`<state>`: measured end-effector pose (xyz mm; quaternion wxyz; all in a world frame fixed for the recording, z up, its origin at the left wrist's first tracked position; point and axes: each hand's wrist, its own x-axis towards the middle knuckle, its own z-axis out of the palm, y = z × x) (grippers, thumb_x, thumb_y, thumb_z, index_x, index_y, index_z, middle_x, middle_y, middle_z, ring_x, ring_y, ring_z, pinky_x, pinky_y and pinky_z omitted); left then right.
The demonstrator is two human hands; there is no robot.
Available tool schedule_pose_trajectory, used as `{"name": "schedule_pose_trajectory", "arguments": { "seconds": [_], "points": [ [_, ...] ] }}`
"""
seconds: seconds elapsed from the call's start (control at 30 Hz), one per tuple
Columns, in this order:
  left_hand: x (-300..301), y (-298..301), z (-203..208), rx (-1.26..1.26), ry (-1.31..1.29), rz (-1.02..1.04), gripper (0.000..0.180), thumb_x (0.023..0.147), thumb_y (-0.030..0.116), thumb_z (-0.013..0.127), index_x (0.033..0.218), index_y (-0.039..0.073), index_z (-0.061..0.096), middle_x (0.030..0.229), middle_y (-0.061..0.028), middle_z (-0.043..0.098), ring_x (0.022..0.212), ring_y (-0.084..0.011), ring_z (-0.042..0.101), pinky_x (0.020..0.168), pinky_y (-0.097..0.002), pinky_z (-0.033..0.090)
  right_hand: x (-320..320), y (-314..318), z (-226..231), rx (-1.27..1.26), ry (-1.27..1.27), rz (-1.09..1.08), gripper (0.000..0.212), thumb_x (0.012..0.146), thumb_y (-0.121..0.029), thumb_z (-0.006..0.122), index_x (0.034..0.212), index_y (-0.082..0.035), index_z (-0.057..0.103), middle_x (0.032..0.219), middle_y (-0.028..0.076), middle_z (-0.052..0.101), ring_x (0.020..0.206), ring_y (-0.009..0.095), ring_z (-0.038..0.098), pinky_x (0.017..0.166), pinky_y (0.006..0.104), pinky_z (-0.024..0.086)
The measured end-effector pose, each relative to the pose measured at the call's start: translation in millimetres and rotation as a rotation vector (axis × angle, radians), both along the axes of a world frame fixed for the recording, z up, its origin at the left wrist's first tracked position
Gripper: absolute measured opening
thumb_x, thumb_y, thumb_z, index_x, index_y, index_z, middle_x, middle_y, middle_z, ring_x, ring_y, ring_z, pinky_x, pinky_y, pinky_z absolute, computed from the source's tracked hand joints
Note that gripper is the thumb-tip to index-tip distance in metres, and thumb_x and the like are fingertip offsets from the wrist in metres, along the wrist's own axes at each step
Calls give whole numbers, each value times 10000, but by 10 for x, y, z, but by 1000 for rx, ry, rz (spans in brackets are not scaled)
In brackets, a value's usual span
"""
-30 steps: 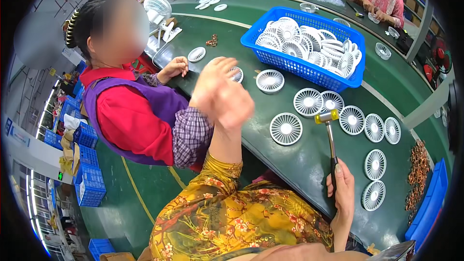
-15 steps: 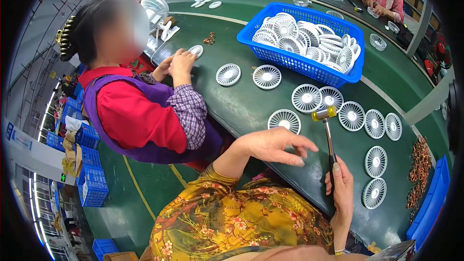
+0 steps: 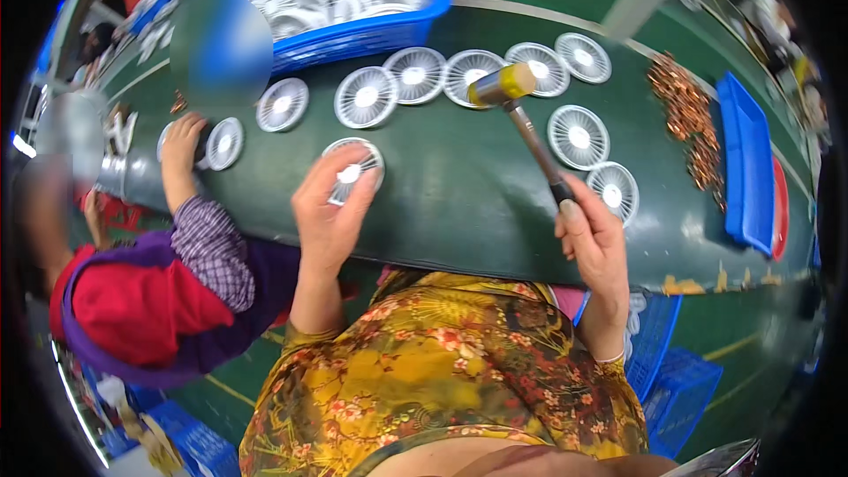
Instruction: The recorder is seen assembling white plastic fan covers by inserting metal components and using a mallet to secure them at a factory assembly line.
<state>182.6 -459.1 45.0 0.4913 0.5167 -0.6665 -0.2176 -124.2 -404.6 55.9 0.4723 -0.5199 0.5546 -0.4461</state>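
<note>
My right hand is wrapped round the dark grip of a small mallet. Its metal head has yellow faces and is raised above the table, in front of a white round fan grille. My left hand reaches over another white fan grille near the table's front edge, thumb and fingers apart. Whether the fingertips touch that grille I cannot tell. More white grilles lie in a row behind, and two, one of them a grille, lie beyond my right hand.
A blue basket heaped with white grilles stands at the back. Copper-coloured small parts lie in a pile at the right, beside a blue tray. To my left, a co-worker's hand is at another grille.
My view has swung to the right, so the basket and the co-worker now appear further left. My left hand has moved to the nearest grille. The mallet stays in my right hand.
</note>
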Motion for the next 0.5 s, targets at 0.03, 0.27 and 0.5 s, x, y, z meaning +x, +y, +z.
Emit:
{"name": "schedule_pose_trajectory", "arguments": {
  "seconds": [0.03, 0.27, 0.5],
  "points": [
    [3, -49, -16, -67, -220, 38, 363, 776, 126, 741, 1112, 39, 633, 1166, -149, 606, 1101, -292, 560, 942, -396, 432, -132, 67, -40, -86, 77, -100, 345, 934, -105, 572, 1271, -30, 570, 732, -31, 544, 635, 42, 478, 581, 196, 404],
    [189, -235, -409, 179, -600, 131, 776, 683, 371, 811, 1341, 119, 488, 1443, -226, 361, 1367, -389, 280, 1095, -546, 228, -982, 787, -47, -119, 559, -452, 370, 875, -66, 631, 1236, -12, 573, 799, 40, 604, 720, 64, 503, 646, 227, 448],
    [-26, -282, -323, -180, -346, 39, 657, 624, 168, 817, 1230, 80, 579, 1285, -162, 509, 1151, -340, 513, 976, -415, 423, -1303, 1364, -5, 65, 646, -403, 319, 850, -71, 653, 1155, 9, 604, 701, 6, 501, 650, 65, 441, 564, 223, 385]
  ]
}}
